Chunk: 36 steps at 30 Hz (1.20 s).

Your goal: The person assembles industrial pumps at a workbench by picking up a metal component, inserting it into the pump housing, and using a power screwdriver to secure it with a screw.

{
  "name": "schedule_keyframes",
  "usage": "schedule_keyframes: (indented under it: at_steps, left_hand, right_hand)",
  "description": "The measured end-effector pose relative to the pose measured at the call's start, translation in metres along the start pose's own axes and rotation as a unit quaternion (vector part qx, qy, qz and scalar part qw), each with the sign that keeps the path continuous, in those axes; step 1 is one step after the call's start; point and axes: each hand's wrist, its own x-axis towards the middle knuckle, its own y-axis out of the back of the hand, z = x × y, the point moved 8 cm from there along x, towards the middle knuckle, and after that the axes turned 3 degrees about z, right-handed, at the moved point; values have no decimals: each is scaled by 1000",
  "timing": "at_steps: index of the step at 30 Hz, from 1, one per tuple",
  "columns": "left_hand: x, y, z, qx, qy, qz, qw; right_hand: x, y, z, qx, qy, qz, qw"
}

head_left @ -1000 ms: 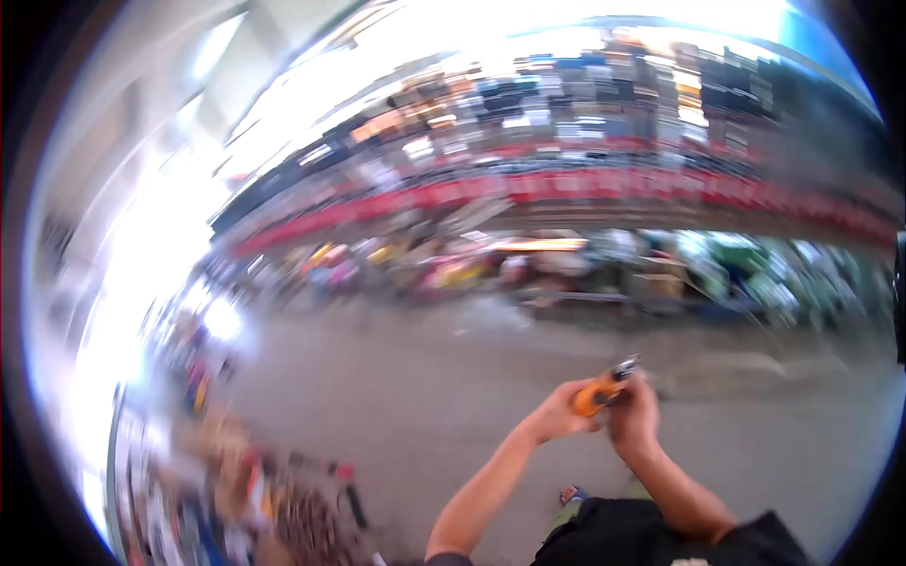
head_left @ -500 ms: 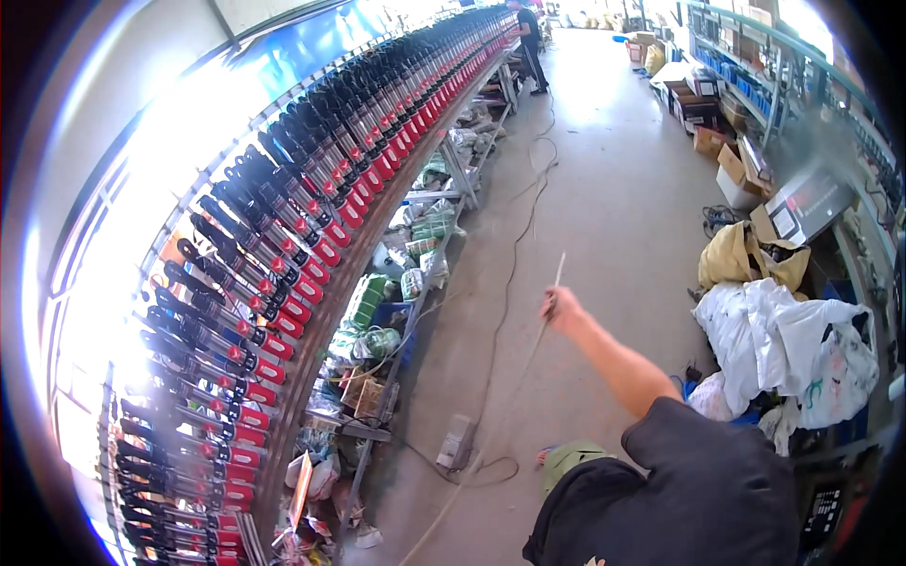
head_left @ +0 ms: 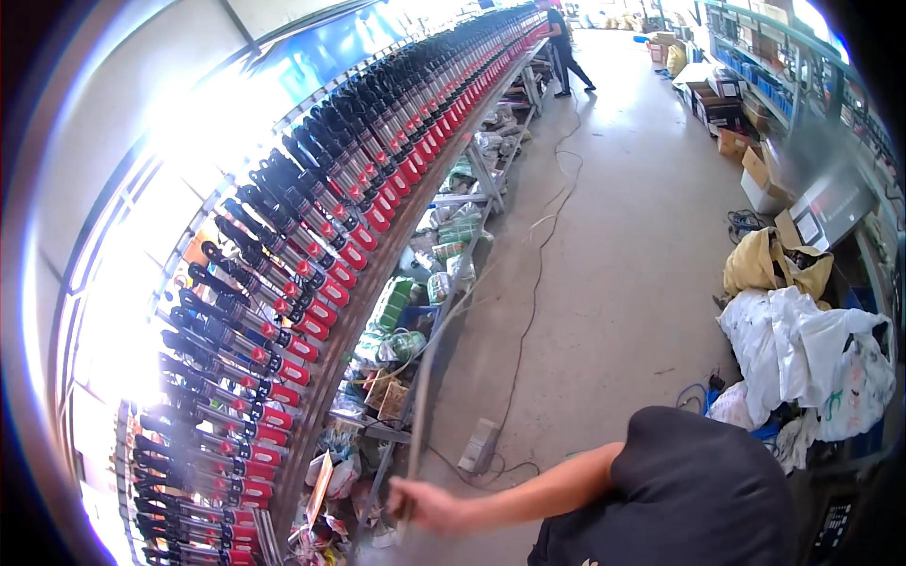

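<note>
My right hand (head_left: 429, 507), at the end of a bare forearm coming from a dark sleeve, is closed around a long, thin pale hose (head_left: 423, 396). From my fist the hose rises along the front of the lower shelf and curves away toward the aisle floor. My fingers are slightly blurred. Above and left of the hand is a long rack (head_left: 326, 358) lined with a row of black, silver and red rod-shaped units (head_left: 294, 346). My left hand is out of sight.
Under the rack, a shelf holds wrapped bundles (head_left: 401, 344). A dark cable (head_left: 536, 311) and a grey socket box (head_left: 479, 445) lie on the floor. White bags (head_left: 783, 335), a yellow sack (head_left: 755, 264) and cartons (head_left: 766, 179) line the right side. Another person (head_left: 559, 47) stands far down the rack.
My right hand has swung from above the aisle down and left to the lower shelf. The hose has swung with it, now beside the shelf front. My view has shifted slightly left.
</note>
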Motion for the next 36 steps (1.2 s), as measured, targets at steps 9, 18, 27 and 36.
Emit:
schedule_keyframes:
  at_steps: [9, 18, 27, 36]
  left_hand:
    - [-6, -11, -37, -149, -51, -50, 986]
    - [-9, 132, 0, 108, -8, 149, 983]
    - [-26, 181, -28, 193, 32, 213, 957]
    - [-43, 103, -64, -83, 118, 146, 979]
  right_hand:
    - [46, 119, -191, 144, 128, 247, 950]
    - [-5, 407, -367, 233, 205, 333, 890]
    - [27, 379, -350, 213, 211, 330, 895]
    - [41, 149, -75, 198, -6, 279, 940]
